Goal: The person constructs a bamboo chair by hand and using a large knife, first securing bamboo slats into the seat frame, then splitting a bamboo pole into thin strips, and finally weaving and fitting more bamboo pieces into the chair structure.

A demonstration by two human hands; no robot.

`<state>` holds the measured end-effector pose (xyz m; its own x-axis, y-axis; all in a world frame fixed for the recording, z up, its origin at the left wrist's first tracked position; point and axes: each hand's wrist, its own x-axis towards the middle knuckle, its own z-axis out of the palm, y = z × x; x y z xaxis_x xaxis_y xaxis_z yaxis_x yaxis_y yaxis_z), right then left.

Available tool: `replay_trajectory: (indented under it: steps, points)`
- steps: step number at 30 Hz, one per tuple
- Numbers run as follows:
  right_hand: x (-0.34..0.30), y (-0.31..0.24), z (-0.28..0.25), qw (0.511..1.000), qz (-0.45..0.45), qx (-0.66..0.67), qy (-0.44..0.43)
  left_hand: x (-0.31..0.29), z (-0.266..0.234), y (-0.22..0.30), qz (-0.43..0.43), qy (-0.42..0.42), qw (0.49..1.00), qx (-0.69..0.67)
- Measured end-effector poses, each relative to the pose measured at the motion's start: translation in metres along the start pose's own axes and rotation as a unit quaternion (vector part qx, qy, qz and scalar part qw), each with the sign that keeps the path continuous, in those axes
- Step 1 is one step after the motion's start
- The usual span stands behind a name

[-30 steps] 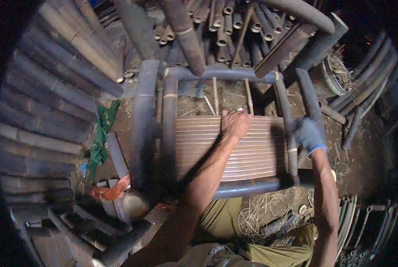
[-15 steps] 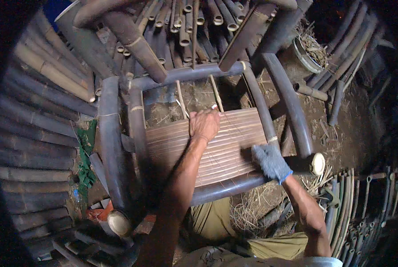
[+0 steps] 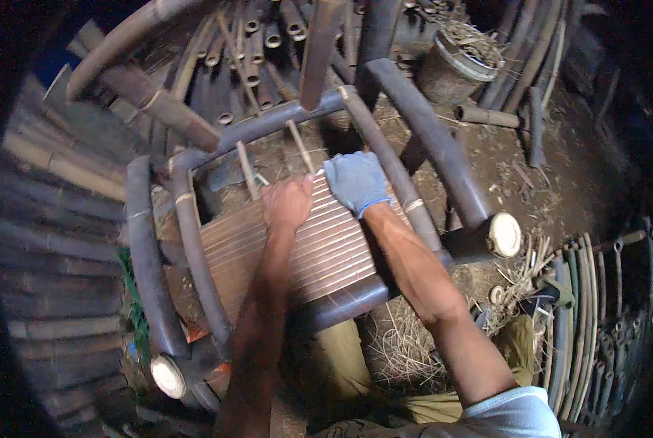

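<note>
A bamboo chair frame holds a seat of narrow brown bamboo slats laid side by side. My bare left hand is closed over the far edge of these slats, its fingertips partly hidden. Beside it, my right hand in a grey knitted glove closes over the same edge, further right. A tiny white bit shows between the two hands. Two thin bamboo support strips run from under the slats to the dark far rail.
Thick dark bamboo arms flank the seat. Cut bamboo poles are stacked behind and to the left. A bucket of shavings stands at the back right. Bamboo shavings litter the ground, and a rack of poles stands at right.
My gloved right hand has moved from the seat's near right side to its far edge, beside my left hand. The view has shifted and turned, so the chair appears further left and tilted.
</note>
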<state>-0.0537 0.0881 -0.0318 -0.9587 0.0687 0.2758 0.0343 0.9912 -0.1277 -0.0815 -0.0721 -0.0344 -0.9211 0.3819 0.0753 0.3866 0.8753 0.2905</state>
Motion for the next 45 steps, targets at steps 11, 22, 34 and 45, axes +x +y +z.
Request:
replay_trajectory:
  steps: [11, 22, 34, 45]
  points:
    - [-0.167, 0.001, -0.053, 0.991, -0.055, 0.114, -0.034, -0.047, 0.024, 0.003, 0.043, 0.037, 0.997, 0.044]
    - [-0.440, 0.199, -0.069, 0.805, 0.253, 0.533, -0.063, -0.289, -0.101, 0.049, 0.080, -0.208, 0.964, -0.146]
    - [-0.525, 0.064, -0.283, 0.956, 0.249, 0.138, 0.067, -0.582, -0.038, -0.210, 0.085, -0.194, 0.968, -0.134]
    - [-0.534, -0.082, -0.384, 0.946, 0.218, 0.186, 0.152, -0.569, -0.063, -0.206, -0.061, -0.287, 0.928, -0.230]
